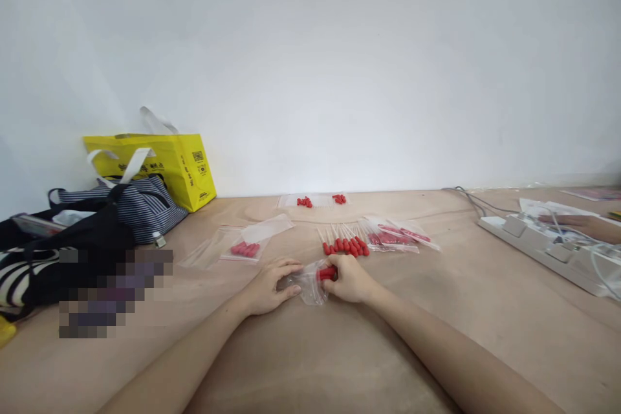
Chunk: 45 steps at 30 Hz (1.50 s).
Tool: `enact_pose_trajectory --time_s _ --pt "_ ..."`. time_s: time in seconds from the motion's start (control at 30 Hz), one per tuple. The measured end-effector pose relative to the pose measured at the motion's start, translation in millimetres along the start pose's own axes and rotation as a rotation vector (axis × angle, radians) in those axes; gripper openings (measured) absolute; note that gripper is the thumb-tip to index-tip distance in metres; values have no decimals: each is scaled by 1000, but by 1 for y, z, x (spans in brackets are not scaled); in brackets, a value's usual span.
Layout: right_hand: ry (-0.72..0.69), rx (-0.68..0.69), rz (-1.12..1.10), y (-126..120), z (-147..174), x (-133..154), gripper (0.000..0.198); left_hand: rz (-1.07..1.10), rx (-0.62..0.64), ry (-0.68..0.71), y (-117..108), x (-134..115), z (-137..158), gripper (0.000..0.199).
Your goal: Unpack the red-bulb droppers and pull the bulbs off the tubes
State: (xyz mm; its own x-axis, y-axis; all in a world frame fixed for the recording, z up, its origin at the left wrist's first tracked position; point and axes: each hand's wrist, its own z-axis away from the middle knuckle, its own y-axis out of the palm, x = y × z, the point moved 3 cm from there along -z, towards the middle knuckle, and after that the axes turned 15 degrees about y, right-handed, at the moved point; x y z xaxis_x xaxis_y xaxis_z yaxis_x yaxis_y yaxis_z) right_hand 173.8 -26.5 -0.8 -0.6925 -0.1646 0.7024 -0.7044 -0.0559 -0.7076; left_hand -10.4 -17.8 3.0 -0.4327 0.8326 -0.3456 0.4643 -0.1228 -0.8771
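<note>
Head view: Left hand (275, 286) holds left end of clear plastic bag (314, 290) between thumb and fingers, at near centre of bench (310, 362). Right hand (353, 279) grips red pieces (326, 273) at right side of same bag. Pile of red-tipped sticks (345, 246) lies just beyond right hand; filled bags (394, 238) lie right of pile. Yellow shopping bag (169, 165) stands at far left.

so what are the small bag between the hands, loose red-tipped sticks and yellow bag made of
Small bag: likely glossy plastic film, clear and creased.
Loose red-tipped sticks: thin pale shafts, perhaps wood; solid red tips, maybe foam or plastic.
Yellow bag: smooth printed sides, crisp edges; coated paper or laminated fabric.
</note>
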Motion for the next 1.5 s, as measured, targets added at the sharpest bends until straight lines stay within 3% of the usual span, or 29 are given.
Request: enact_pose_trajectory --time_s 0.17,0.3,0.37,0.5,0.57,0.63,0.73,0.83,0.93,1.07,1.2,1.33,1.5 --pt "18 126 -405 -11 -6 -16 22 6 1 -8 -3 -2 0 38" --pt "71 129 -570 -46 -12 -32 22 5 4 -31 -5 0 1 38" --pt "74 58 -617 -66 -14 -39 24 0 9 -49 -6 1 1 39" --pt "78 -330 -666 -87 -18 -51 27 -14 12 -75 -7 3 1 39" --pt "16 -516 -575 -81 -20 -49 24 -18 8 -82 -7 4 1 39" --pt "-90 -594 -349 -66 -22 -42 18 -21 2 -95 -8 4 2 42" --pt "-196 -532 80 -36 -28 -31 23 -27 -12 -110 -9 5 3 48" --pt "-210 -461 303 -17 -34 -25 25 -29 -50 -126 -11 7 3 44" --pt "-204 -424 349 -10 -37 -23 23 -36 -33 -100 -11 5 1 39" --pt "-185 -390 389 -9 -39 -24 20 -57 197 -44 -4 -7 -1 39" --pt "-158 -367 405 -10 -38 -24 17 -123 342 -137 3 -14 -1 42" --pt "-111 -342 437 -10 -35 -21 19 -143 307 -167 5 -11 0 46" --pt "-90 -342 508 -12 -28 -15 31 -136 71 -183 -1 -4 -2 40"
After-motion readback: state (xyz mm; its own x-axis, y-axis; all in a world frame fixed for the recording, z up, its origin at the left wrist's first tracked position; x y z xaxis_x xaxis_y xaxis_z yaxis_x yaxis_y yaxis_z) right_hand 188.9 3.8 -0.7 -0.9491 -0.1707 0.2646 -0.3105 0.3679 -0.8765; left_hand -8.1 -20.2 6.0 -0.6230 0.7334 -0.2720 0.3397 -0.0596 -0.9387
